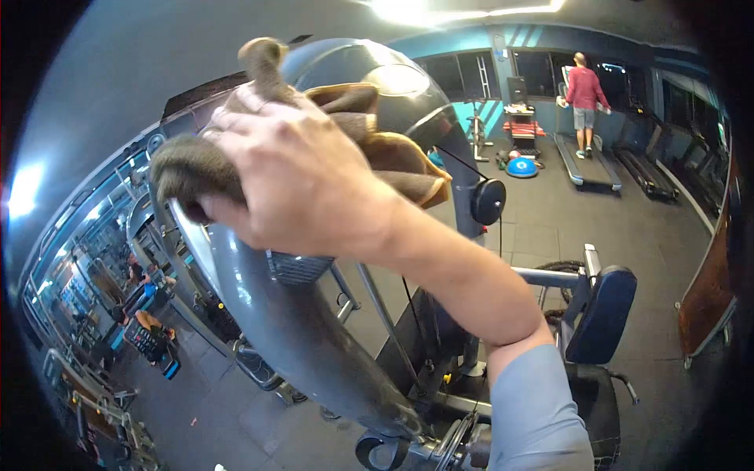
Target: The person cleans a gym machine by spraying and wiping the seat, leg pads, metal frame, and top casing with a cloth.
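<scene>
My right hand (302, 169) reaches up from the lower right, its fingers closed around a brown cloth (196, 169) with a yellowish edge. Folds of the cloth stick out on both sides of the hand and above it. Hand and cloth are at the upper part of a gym machine with a glossy dark grey curved frame (314, 345). The fingertips are partly hidden in the cloth. My left hand is not in view.
A black pulley wheel (488, 202) and a padded backrest (603, 314) belong to the machine area. Farther back, a person in a red top (583, 88) is on a treadmill (585, 169). A blue balance dome (521, 167) lies nearby. Another person (145, 326) is at the left.
</scene>
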Tool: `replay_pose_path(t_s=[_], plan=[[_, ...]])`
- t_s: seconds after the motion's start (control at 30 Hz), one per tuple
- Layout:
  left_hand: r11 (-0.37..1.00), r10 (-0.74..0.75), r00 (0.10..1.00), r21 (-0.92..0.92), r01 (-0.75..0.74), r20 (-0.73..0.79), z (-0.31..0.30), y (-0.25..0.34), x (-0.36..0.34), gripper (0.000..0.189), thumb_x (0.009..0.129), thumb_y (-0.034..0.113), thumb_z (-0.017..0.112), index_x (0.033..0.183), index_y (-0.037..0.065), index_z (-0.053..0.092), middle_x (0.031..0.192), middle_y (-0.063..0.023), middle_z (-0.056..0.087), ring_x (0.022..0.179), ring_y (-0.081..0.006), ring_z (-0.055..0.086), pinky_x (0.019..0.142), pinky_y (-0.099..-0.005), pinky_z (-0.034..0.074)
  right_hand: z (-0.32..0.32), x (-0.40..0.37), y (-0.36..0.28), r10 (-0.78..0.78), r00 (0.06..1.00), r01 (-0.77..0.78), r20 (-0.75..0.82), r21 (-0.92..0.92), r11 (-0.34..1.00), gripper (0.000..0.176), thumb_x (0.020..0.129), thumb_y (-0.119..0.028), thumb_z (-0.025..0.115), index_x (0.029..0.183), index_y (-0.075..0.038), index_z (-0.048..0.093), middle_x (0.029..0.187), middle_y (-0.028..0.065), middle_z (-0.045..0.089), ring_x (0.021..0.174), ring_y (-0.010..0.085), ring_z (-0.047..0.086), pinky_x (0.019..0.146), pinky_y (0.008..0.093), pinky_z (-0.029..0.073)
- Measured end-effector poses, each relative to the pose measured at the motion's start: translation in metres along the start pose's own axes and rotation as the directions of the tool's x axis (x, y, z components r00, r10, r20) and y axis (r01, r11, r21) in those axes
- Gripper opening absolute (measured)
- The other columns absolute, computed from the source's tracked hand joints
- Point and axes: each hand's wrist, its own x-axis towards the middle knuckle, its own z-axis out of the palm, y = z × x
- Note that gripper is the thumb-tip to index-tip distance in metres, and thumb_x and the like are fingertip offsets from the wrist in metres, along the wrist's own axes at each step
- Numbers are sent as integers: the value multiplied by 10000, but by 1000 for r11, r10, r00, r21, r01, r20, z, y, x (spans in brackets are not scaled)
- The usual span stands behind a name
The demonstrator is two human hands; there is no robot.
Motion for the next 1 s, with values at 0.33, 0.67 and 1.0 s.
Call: replay_pose_path(t_s=[0.33, 0.67, 1.0], plan=[[984, -85, 995, -152, 90, 43, -7, 27, -41, 394, 1045, 318, 539, 1212, -18, 659, 784, -16, 621, 579, -85, 488, 529, -256, 410, -25, -37, 235, 916, 318, -946, 245, 16, 324, 738, 972, -613, 456, 1195, 59, 665, 1039, 223, 710, 975, 316, 693, 877, 399, 542], [897, 58, 979, -441, 35, 195, 63, 22, -35, 348, 1006, 367, 569, 975, 28, 639, 831, -49, 632, 642, -128, 585, 581, -289, 483, -44, -73, -85, 281, 933, -327, 225, 204, 923, 823, 770, -224, 762, 1497, -37, 426, 1584, 247, 325, 1464, 569, 157, 1193, 537, 283], [837, 244, 845, -544, 65, 476, 89, 76, -25, 381, 947, 343, 607, 830, -14, 667, 789, -68, 647, 679, -133, 602, 620, -289, 474, -47, -309, -249, 345, 778, -232, 526, -269, 935, 613, 810, -121, 576, 1424, -126, 573, 1620, 79, 310, 1493, 492, 122, 1187, 684, 112]])
